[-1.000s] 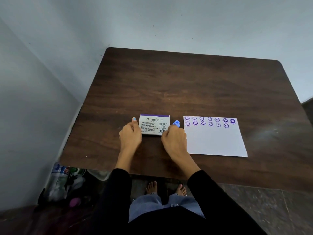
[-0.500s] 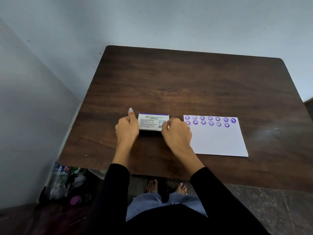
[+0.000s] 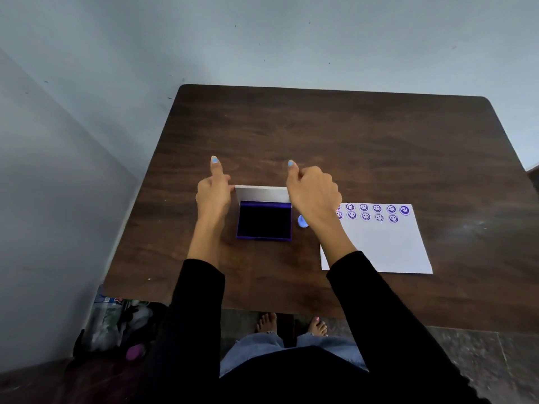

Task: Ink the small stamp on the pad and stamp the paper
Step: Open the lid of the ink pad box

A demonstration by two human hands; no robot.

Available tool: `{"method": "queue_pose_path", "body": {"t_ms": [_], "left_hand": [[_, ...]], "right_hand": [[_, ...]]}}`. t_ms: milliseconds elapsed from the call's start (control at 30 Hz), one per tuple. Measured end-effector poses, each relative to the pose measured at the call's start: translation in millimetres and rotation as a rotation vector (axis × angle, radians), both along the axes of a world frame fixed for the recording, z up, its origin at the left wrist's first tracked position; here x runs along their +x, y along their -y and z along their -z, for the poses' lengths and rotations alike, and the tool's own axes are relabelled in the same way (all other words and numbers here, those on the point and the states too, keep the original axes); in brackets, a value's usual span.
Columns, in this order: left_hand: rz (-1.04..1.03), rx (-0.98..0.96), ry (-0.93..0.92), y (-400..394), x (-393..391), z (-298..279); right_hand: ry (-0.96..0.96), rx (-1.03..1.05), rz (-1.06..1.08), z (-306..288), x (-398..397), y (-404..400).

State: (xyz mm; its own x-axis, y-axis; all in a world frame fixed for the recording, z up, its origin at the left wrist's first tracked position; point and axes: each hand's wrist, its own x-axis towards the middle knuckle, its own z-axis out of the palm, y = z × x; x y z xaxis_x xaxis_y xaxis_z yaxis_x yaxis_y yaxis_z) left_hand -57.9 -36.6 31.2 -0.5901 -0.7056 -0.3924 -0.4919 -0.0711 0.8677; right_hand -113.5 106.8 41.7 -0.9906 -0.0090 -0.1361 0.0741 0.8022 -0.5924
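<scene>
The ink pad (image 3: pixel 264 221) lies open on the table, its dark pad in a purple tray. Its white lid (image 3: pixel 261 194) stands raised at the back. My left hand (image 3: pixel 213 191) grips the lid's left end and my right hand (image 3: pixel 312 191) grips its right end, both thumbs pointing up. The small blue stamp (image 3: pixel 302 221) stands on the table just right of the pad, partly hidden under my right wrist. The white paper (image 3: pixel 385 246) lies to the right, with two rows of purple smiley prints (image 3: pixel 377 212) along its far edge.
The dark wooden table (image 3: pixel 320 141) sits in a corner, with walls behind and to the left. A bag of clutter (image 3: pixel 116 325) lies on the floor at the table's near left corner. My feet show under the table's front edge.
The ink pad's lid was shut a second ago; both hands have lifted it up and back, exposing the dark pad. The stamp stays beside the pad.
</scene>
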Motion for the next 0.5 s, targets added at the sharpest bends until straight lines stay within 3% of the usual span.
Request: {"method": "queue_pose_path", "body": {"t_ms": [500], "left_hand": [[0.094, 0.158, 0.056, 6, -51, 23]], "right_hand": [[0.193, 0.012, -0.008, 22, -51, 16]]}}
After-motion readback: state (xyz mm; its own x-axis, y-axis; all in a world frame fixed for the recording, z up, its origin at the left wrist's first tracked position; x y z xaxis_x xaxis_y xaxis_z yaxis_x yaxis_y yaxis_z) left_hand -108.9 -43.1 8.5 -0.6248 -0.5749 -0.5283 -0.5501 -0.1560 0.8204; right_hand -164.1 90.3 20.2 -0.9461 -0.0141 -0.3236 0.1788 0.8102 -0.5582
